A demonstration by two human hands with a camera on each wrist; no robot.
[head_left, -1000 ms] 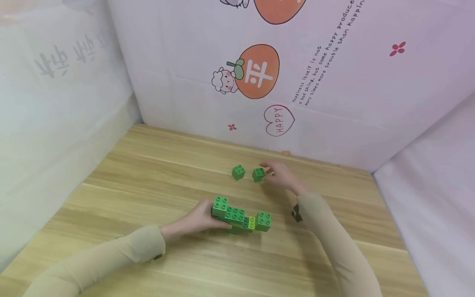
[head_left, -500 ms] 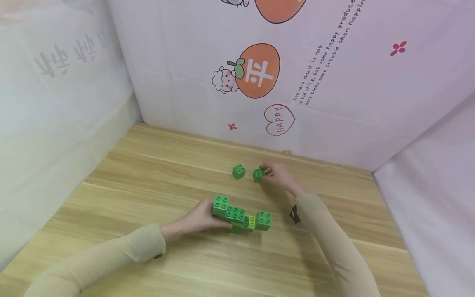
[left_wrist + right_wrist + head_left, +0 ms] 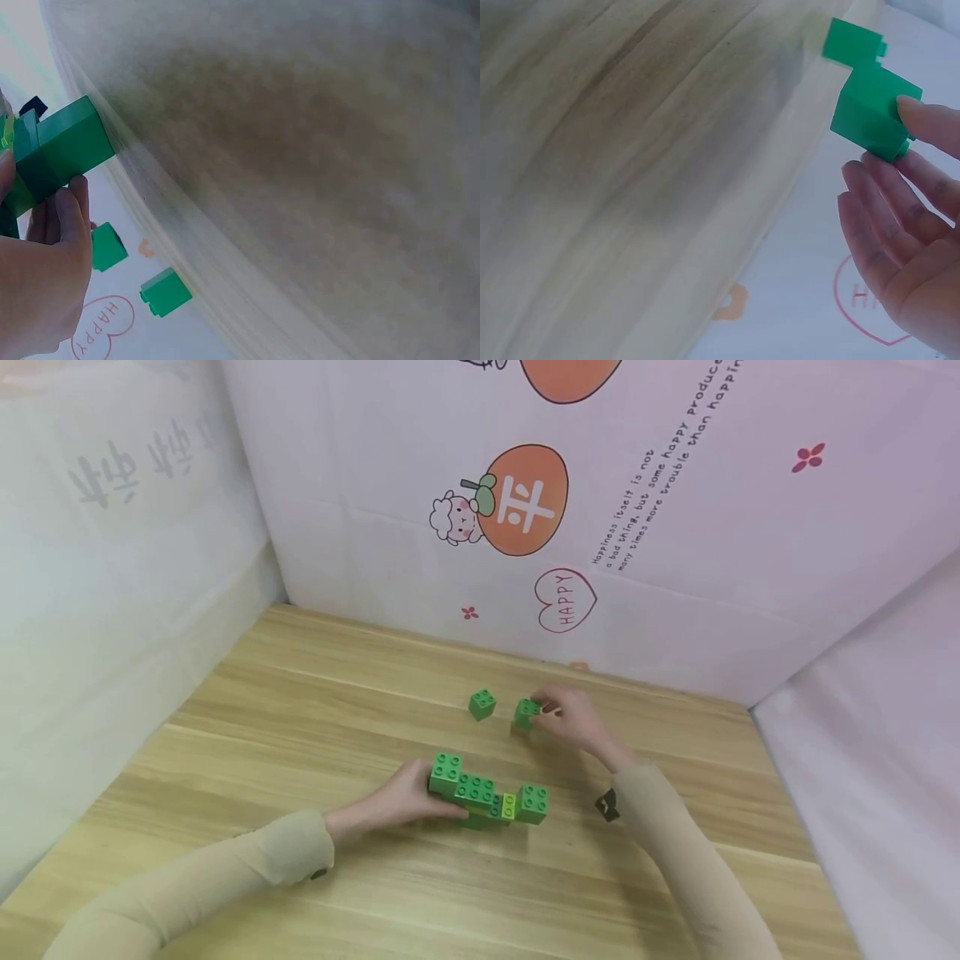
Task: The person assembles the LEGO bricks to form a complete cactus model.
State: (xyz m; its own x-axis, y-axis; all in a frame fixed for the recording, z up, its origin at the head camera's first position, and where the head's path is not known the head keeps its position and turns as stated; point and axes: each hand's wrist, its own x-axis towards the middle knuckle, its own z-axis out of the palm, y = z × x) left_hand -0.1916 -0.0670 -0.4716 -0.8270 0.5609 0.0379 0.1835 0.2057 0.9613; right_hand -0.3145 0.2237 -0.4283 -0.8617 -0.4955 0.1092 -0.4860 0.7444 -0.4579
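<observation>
My left hand (image 3: pixel 408 797) grips the left end of a built-up assembly of green toy building bricks (image 3: pixel 474 789), which includes a lime-yellow brick (image 3: pixel 508 807) and a raised block at each end. In the left wrist view the thumb and fingers lie on either side of the assembly (image 3: pixel 64 146). Farther back, my right hand (image 3: pixel 573 718) pinches a square green brick (image 3: pixel 527 710) between thumb and fingertips. The right wrist view shows the thumb on the studded side of that brick (image 3: pixel 874 109). Just left of it stands another green brick (image 3: pixel 482 703), studs up.
The wooden table (image 3: pixel 337 693) meets a white printed cloth wall (image 3: pixel 375 527) close behind the loose bricks. More white cloth hangs on the left and right. A small dark object (image 3: pixel 607 806) shows beside the right cuff.
The right hand's fingers have come together on the square brick, which has moved slightly to the right and up. The left hand and the assembly stay in place.
</observation>
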